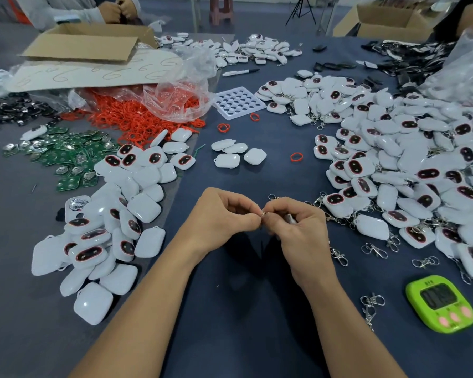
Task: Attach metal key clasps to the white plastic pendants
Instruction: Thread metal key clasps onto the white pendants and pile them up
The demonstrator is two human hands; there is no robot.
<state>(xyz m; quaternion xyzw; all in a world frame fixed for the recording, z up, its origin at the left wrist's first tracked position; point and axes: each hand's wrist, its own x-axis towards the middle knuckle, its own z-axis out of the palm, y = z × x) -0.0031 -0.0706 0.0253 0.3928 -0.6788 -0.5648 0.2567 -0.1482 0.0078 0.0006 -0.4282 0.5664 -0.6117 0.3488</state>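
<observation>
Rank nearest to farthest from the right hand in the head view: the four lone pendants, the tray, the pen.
1. Four pendants, just ahead of the right hand.
2. Tray, farther back, centre.
3. Pen, behind the tray.

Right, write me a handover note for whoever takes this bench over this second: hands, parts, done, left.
Hands: the left hand and the right hand both pinch one metal clasp at its ring, fingertips meeting. A pale piece shows inside the right hand's curl, too hidden to name.
Parts: the left heap of white pendants shows no clasps. Loose clasps lie on the right, near the green timer.
Done: the right pile has pendants with clasps on.
Left: finish this clasp, then probably work through the left heap.
</observation>
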